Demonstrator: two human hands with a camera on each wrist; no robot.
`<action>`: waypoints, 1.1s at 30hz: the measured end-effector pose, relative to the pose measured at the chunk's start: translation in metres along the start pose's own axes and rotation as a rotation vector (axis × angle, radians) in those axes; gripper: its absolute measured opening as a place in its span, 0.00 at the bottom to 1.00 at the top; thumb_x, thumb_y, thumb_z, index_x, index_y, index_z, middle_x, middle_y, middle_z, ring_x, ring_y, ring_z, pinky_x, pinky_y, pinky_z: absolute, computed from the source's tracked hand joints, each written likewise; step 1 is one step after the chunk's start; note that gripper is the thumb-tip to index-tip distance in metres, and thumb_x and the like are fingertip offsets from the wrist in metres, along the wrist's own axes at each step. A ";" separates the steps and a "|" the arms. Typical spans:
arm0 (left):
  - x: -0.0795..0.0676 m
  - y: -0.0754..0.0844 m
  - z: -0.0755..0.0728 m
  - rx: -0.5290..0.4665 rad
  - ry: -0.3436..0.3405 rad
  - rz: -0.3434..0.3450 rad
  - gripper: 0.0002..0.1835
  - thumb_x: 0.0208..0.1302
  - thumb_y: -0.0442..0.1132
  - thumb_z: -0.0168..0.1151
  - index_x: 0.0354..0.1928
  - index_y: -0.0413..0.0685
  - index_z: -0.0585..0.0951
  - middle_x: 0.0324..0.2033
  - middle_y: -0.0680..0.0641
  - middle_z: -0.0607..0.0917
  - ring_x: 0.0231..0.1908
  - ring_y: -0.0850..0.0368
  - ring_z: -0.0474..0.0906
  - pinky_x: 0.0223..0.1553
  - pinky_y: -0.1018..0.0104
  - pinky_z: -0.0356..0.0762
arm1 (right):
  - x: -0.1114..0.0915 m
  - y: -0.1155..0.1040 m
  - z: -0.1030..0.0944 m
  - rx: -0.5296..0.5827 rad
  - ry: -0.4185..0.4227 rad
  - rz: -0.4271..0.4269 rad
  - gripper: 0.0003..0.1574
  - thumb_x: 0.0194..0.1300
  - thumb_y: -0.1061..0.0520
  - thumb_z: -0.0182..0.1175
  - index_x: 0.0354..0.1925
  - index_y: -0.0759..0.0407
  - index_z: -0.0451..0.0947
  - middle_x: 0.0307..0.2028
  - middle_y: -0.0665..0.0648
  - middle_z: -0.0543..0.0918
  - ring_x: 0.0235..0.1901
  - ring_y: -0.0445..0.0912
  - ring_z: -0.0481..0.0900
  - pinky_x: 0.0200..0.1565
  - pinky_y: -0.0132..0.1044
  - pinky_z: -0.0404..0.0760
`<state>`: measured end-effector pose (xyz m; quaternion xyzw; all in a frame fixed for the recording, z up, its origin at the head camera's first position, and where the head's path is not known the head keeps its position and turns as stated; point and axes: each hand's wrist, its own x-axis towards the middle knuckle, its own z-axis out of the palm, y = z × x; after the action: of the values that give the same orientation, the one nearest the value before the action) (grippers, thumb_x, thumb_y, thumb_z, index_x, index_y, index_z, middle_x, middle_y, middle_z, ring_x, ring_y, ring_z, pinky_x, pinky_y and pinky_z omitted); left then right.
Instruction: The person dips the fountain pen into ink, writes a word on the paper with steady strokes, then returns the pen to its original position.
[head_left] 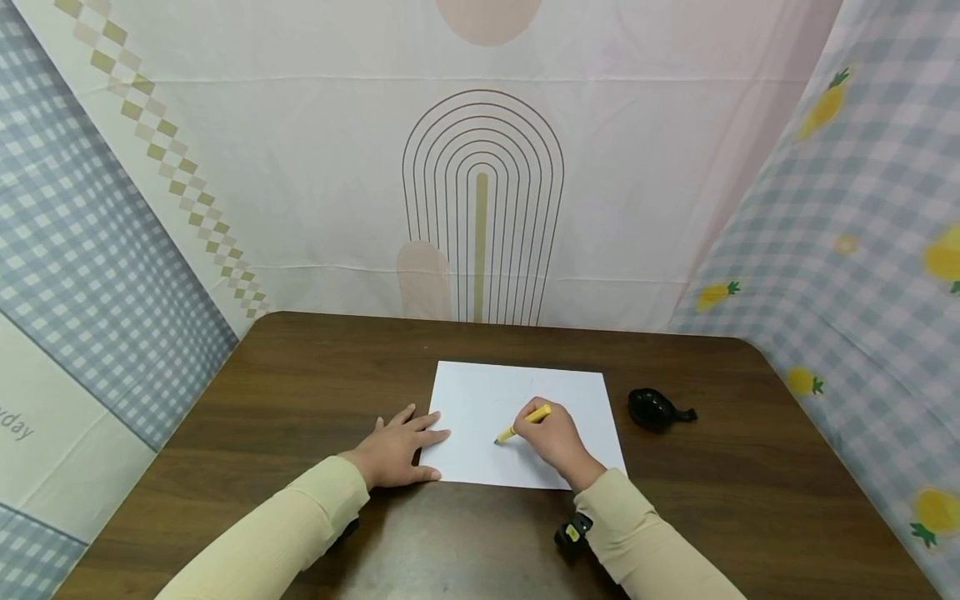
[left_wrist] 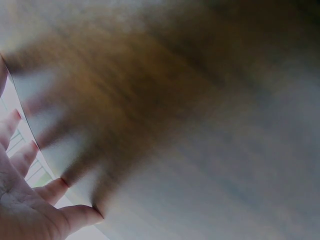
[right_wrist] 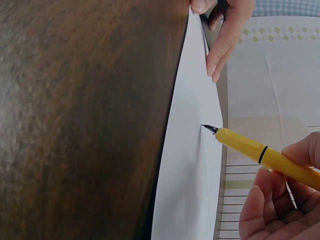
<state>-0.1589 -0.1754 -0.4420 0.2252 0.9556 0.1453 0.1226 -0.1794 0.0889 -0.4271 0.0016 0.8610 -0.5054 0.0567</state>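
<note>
A sheet of white paper (head_left: 480, 392) lies on the dark wooden table. My right hand (head_left: 553, 437) grips a yellow fountain pen (right_wrist: 245, 144) with a black ring on its barrel, the thumb and fingers around it. Its dark nib (right_wrist: 210, 129) points down at the paper, the tip right at the surface. From the tip a thin faint line runs along the sheet in the right wrist view. My left hand (head_left: 401, 450) rests with fingers spread over the paper's left edge, the thumb at the near left corner. In the left wrist view those fingertips (left_wrist: 60, 187) press flat.
A glossy black rounded object (head_left: 652, 409) with a short stem sits on the table (head_left: 720, 500) to the right of the paper. A patterned white cloth (head_left: 322, 192) hangs behind the table, with checked cloths (head_left: 862, 317) at both sides.
</note>
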 end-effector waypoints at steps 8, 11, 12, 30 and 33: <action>-0.001 0.000 0.000 -0.002 -0.002 -0.002 0.34 0.59 0.59 0.65 0.68 0.62 0.72 0.72 0.50 0.62 0.72 0.36 0.48 0.60 0.25 0.50 | 0.001 0.002 0.000 -0.001 -0.005 -0.002 0.02 0.54 0.63 0.59 0.26 0.61 0.76 0.25 0.54 0.76 0.22 0.44 0.66 0.24 0.33 0.65; -0.001 0.000 0.000 -0.008 -0.004 0.002 0.34 0.59 0.59 0.65 0.68 0.62 0.71 0.72 0.50 0.62 0.72 0.36 0.48 0.60 0.25 0.49 | 0.003 0.004 -0.003 0.002 -0.002 0.008 0.02 0.55 0.62 0.59 0.28 0.61 0.77 0.26 0.54 0.76 0.23 0.44 0.66 0.24 0.33 0.66; -0.001 0.000 0.000 -0.011 -0.002 0.005 0.34 0.59 0.59 0.65 0.68 0.61 0.71 0.72 0.49 0.62 0.72 0.36 0.48 0.60 0.25 0.49 | 0.004 0.005 -0.004 -0.001 0.006 0.012 0.02 0.56 0.62 0.59 0.28 0.61 0.77 0.26 0.54 0.76 0.23 0.44 0.66 0.24 0.33 0.66; -0.001 -0.001 0.000 -0.015 -0.004 0.002 0.34 0.59 0.58 0.65 0.68 0.62 0.71 0.72 0.50 0.62 0.72 0.36 0.47 0.60 0.24 0.49 | 0.026 0.015 -0.028 -0.006 0.104 0.101 0.07 0.61 0.58 0.59 0.36 0.61 0.78 0.33 0.57 0.76 0.30 0.46 0.68 0.30 0.34 0.69; -0.001 -0.001 0.000 -0.019 -0.006 0.002 0.34 0.59 0.58 0.65 0.68 0.62 0.71 0.72 0.50 0.61 0.72 0.36 0.47 0.60 0.24 0.48 | 0.028 0.015 -0.029 -0.008 0.120 0.094 0.08 0.62 0.58 0.58 0.37 0.61 0.78 0.33 0.57 0.76 0.29 0.46 0.68 0.30 0.34 0.69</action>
<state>-0.1581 -0.1769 -0.4424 0.2256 0.9535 0.1536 0.1275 -0.2088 0.1203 -0.4286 0.0722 0.8638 -0.4979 0.0285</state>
